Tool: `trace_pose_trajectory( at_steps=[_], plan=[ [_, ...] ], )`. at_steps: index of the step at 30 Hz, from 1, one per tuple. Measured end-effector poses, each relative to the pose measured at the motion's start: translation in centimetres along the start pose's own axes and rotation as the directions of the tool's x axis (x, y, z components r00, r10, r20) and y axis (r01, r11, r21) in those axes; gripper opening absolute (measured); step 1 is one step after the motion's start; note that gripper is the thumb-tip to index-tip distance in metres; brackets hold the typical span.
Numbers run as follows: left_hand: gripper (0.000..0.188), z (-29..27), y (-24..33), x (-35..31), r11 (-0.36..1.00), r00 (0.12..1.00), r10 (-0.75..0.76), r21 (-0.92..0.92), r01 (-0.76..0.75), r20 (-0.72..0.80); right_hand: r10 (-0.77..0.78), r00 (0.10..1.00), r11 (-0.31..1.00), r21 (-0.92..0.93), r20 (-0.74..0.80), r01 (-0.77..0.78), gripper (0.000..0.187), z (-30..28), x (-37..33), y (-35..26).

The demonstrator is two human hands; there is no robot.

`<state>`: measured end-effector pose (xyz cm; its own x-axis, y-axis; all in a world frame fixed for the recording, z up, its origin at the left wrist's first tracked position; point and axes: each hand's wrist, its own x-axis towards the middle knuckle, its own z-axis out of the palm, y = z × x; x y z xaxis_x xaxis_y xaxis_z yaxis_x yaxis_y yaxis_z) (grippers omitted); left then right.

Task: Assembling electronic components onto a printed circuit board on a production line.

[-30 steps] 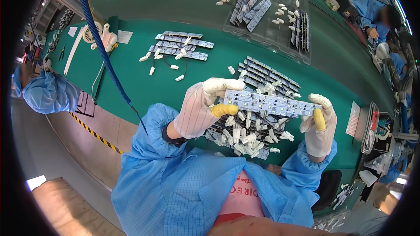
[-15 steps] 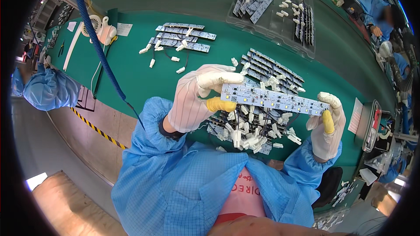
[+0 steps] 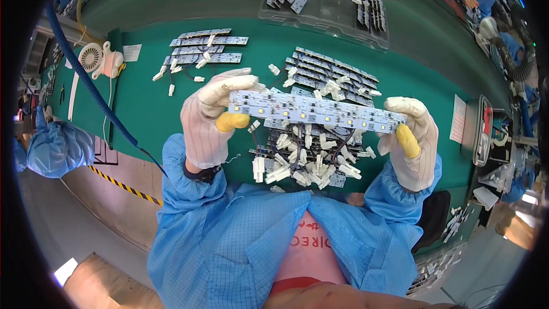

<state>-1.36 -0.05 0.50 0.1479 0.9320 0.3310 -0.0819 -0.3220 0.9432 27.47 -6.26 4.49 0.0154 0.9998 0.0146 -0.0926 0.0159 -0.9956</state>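
Between my two gloved hands I hold up a long white LED circuit board (image 3: 311,110), its small yellow LEDs and dark components facing up. My left hand (image 3: 213,115) pinches its left end with thumb and fingers. The right end sits in the closed fingers of my right hand (image 3: 410,134). Both gloves are white striped cloth with yellow thumb tips. Under the held board lies a pile of similar boards with dark wires and white plug connectors (image 3: 309,163). Stacked boards (image 3: 337,71) lie just behind it, partly covered by the held one.
A smaller group of boards (image 3: 206,48) lies at the back left of the green mat. Behind stands a clear plastic tray (image 3: 326,20) with more boards and connectors. A small white fan (image 3: 100,60) and a coiled blue hose (image 3: 86,77) are at left. Co-workers sit on both sides.
My view has shifted, so the bench items appear further left and higher. Both hands still grip the board, which has moved left and slightly toward me in the picture.
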Motion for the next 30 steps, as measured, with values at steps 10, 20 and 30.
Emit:
trace_pose_trajectory(
  at_steps=[10,20,30],
  plan=[
    [0.025,-0.3,-0.2,0.3,0.996,0.998,0.062,0.067,-0.064,0.032,0.023,1.000,0.997,-0.078,-0.006,-0.023,0.047,0.3,-0.2,-0.7],
    [0.047,-0.7,-1.1,0.0,0.998,0.998,0.013,-0.067,-0.016,-0.055,0.015,1.000,0.999,-0.038,-0.013,-0.016,0.049,0.5,-0.4,-0.4],
    [0.058,-1.5,-1.4,1.0,0.967,0.998,-0.061,0.246,0.065,-0.022,0.001,0.995,0.997,0.071,0.104,-0.009,0.068,1.1,-0.2,-1.1]
  ],
)
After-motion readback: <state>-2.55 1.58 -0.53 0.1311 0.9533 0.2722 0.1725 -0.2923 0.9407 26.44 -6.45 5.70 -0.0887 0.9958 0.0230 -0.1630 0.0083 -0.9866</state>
